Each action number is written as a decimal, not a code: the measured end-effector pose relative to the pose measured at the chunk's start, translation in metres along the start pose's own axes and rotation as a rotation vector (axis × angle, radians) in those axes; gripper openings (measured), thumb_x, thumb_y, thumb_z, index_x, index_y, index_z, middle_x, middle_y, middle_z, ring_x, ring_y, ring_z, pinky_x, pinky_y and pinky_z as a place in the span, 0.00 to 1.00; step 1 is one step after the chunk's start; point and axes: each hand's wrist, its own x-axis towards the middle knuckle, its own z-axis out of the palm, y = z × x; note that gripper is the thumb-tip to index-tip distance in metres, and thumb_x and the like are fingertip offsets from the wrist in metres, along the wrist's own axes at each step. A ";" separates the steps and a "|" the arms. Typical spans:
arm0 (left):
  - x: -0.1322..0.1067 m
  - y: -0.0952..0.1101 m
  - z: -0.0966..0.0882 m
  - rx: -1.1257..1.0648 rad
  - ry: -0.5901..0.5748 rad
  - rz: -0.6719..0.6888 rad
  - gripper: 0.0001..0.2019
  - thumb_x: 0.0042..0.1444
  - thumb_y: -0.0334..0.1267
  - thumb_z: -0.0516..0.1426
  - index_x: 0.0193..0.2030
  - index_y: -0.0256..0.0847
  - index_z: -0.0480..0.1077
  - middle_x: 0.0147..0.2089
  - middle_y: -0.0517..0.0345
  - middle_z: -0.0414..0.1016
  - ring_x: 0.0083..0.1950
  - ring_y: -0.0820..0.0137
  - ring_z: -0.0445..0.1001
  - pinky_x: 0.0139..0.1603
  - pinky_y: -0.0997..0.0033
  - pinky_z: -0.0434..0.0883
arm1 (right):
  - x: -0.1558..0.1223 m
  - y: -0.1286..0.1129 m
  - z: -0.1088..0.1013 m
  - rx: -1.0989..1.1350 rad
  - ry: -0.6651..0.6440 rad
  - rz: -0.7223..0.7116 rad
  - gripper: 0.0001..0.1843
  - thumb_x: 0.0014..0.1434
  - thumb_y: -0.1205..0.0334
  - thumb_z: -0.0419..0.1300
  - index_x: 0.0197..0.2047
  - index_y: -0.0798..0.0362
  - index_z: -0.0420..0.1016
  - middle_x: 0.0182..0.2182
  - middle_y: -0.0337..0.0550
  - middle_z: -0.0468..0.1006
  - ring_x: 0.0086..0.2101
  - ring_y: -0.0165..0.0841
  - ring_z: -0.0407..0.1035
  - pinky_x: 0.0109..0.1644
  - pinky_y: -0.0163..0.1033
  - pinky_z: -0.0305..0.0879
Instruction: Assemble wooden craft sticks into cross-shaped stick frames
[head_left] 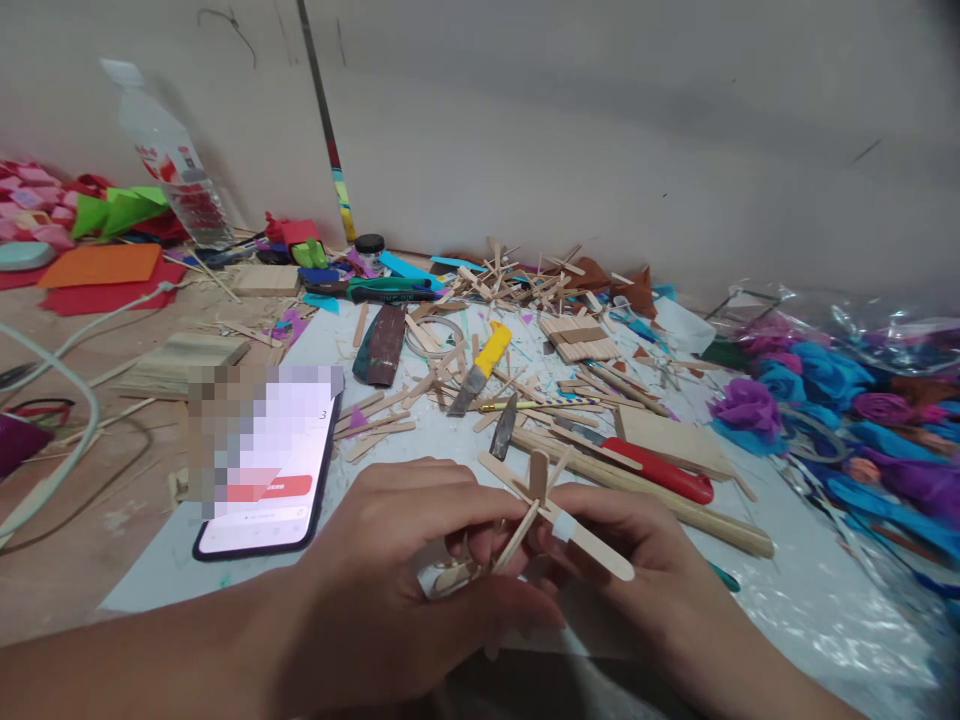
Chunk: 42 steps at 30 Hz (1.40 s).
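My left hand [405, 560] and my right hand [645, 560] meet low in the middle of the view. Between them is a small crossed assembly of wooden craft sticks [596, 553], with a pale band around one stick. My left fingers and thumb close on it from the left, and my right fingers grip it from the right; some fingertips are hidden behind the sticks. Just beyond my hands lie a hammer [660, 490] with a wooden handle and a red-handled tool [664, 472]. A phone [262, 500] with a lit screen rests left of my left hand.
A yellow utility knife [487, 358], a tape roll [435, 338] and loose sticks [510, 280] cover the white sheet farther back. Paper flowers [750, 408] and clear plastic lie at right. A water bottle [172, 165] stands back left, and a white cable [75, 400] crosses the left side.
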 end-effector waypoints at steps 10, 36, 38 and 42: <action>0.000 0.001 0.001 -0.001 0.006 0.009 0.12 0.54 0.35 0.73 0.45 0.41 0.80 0.32 0.67 0.80 0.30 0.79 0.74 0.36 0.84 0.69 | 0.001 -0.003 0.000 0.028 -0.016 -0.007 0.12 0.62 0.48 0.71 0.40 0.46 0.90 0.29 0.40 0.80 0.30 0.32 0.73 0.36 0.32 0.74; 0.000 -0.001 0.000 -0.011 -0.006 -0.008 0.14 0.54 0.36 0.74 0.46 0.42 0.81 0.33 0.66 0.82 0.31 0.78 0.76 0.37 0.83 0.70 | 0.000 0.000 0.001 0.153 -0.076 -0.029 0.05 0.63 0.57 0.72 0.42 0.42 0.90 0.29 0.35 0.80 0.32 0.28 0.75 0.37 0.28 0.73; 0.000 0.000 -0.001 -0.027 -0.008 -0.018 0.15 0.53 0.36 0.74 0.46 0.42 0.81 0.33 0.66 0.82 0.32 0.77 0.77 0.37 0.82 0.70 | -0.001 0.000 0.001 0.150 -0.066 -0.029 0.06 0.64 0.54 0.71 0.43 0.42 0.90 0.29 0.36 0.81 0.33 0.30 0.76 0.37 0.29 0.74; 0.001 0.001 -0.003 -0.048 0.037 -0.182 0.10 0.56 0.42 0.72 0.44 0.48 0.83 0.32 0.69 0.83 0.30 0.76 0.78 0.35 0.82 0.71 | -0.001 0.001 -0.001 0.159 0.031 -0.030 0.13 0.65 0.47 0.68 0.43 0.45 0.90 0.33 0.43 0.86 0.32 0.34 0.77 0.39 0.35 0.78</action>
